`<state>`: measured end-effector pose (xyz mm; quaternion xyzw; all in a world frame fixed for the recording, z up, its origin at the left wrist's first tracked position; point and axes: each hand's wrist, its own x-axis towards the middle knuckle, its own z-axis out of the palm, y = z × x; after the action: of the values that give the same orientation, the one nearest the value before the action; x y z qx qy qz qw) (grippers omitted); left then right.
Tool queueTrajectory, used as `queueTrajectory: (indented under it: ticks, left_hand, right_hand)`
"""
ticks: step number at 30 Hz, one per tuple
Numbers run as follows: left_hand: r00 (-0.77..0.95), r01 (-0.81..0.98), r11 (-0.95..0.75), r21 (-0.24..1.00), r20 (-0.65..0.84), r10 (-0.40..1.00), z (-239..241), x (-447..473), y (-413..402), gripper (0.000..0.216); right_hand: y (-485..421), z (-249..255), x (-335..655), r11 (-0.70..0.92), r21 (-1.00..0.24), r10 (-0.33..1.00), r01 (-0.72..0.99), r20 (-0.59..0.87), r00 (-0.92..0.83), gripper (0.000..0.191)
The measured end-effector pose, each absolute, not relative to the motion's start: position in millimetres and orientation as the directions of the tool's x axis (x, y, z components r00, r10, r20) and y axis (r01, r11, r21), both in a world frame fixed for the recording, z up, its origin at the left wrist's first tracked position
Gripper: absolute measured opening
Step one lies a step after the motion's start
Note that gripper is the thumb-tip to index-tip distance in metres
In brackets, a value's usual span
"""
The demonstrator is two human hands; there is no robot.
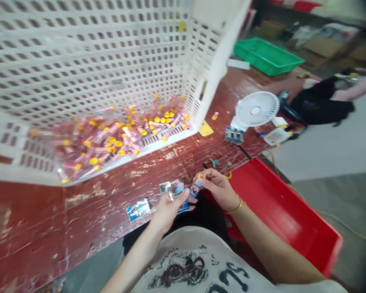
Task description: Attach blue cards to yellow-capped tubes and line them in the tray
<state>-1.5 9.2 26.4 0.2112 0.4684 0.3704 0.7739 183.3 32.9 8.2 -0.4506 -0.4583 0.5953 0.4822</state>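
Clear plastic packets (175, 189) with blue print sit pinched between the thumb and fingers of my left hand (167, 209), out in front of the open mouth of the white crate (110, 61). My right hand (219, 189) is just beside it, a little further from the crate's front corner. Its fingertips are closed narrow on a small tube (197, 188) with a yellow tip, held close against the packets.

One loose packet (138, 209) lies flat on the worn red table (79, 228), also in front of the crate. Inside the crate, pink tubes (116, 134) with yellow caps are heaped along its low edge. A white fan (256, 110) stands past the crate's corner, with a green tray (266, 55) beyond it and a red bin (280, 211) nearer to me.
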Motion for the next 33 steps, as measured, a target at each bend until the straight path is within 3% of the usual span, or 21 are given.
queueTrajectory:
  ticks: [2,4,8,11,14,18,22,25,28,31,33]
  left_hand:
    - [0.378,-0.341,0.711,0.616,-0.602,0.703,22,5,2,0.039]
    - [0.452,-0.232,0.753,0.616,-0.617,0.644,13,9,-9,0.037]
    - [0.589,0.208,0.632,0.746,-0.612,0.528,-8,9,-32,0.033]
    - [0.646,0.324,0.519,0.791,-0.586,0.489,-12,11,-46,0.031]
    - [0.609,0.262,0.552,0.792,-0.579,0.541,-8,16,-53,0.032]
    - [0.508,0.179,0.684,0.707,-0.662,0.551,-5,21,-54,0.038]
    - [0.473,0.132,0.761,0.635,-0.715,0.515,-8,21,-51,0.041]
    - [0.416,-0.032,0.776,0.63,-0.697,0.584,-7,20,-46,0.043]
    - [0.305,-0.177,0.684,0.707,-0.621,0.722,-4,13,-34,0.04]
    - [0.175,-0.279,0.594,0.755,-0.568,0.804,0,-7,-16,0.038]
    - [0.075,-0.331,0.549,0.768,-0.558,0.826,5,-27,-7,0.037]
  right_hand:
    - [19,-5,246,-0.202,-0.979,0.972,-0.023,-0.204,0.116,0.032]
    - [-18,-20,325,-0.401,-0.898,0.864,0.182,-0.305,0.4,0.036]
    - [-144,-38,452,-0.745,-0.635,0.554,0.205,-0.417,0.72,0.03]
    - [-220,-55,482,-0.886,-0.445,0.375,0.134,-0.516,0.77,0.023]
    - [-251,-81,479,-0.943,-0.318,0.285,0.103,-0.604,0.744,0.022]
    - [-256,-108,467,-0.968,-0.224,0.237,0.115,-0.66,0.713,0.025]
    - [-250,-100,472,-0.958,-0.207,0.284,0.199,-0.574,0.768,0.024]
    - [-220,-82,473,-0.881,-0.294,0.469,0.371,-0.435,0.769,0.015]
    - [-145,-72,438,-0.677,-0.465,0.729,0.571,-0.313,0.609,0.021]
    - [-40,-62,347,-0.198,-0.686,0.979,0.7,-0.111,0.169,0.017]
    - [30,-49,265,0.174,-0.736,0.983,0.655,0.088,-0.163,0.015]
